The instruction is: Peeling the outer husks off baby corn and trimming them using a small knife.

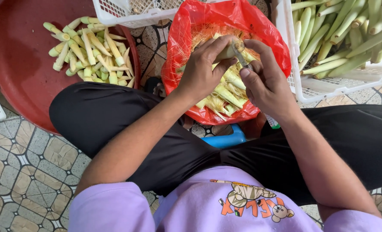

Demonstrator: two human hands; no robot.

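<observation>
Baby corn [226, 51] gripped in left hand [201, 71] over red bag [268, 34], long axis toward right hand [264, 81] just beside, right fingers closed on small blade [241, 57] at its tip

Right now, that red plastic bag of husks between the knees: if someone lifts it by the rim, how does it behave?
The red plastic bag is probably floppy: its thin film is crumpled. Likely light, holding only husks and silk. It may sag and spill, since its mouth gapes open.
</observation>
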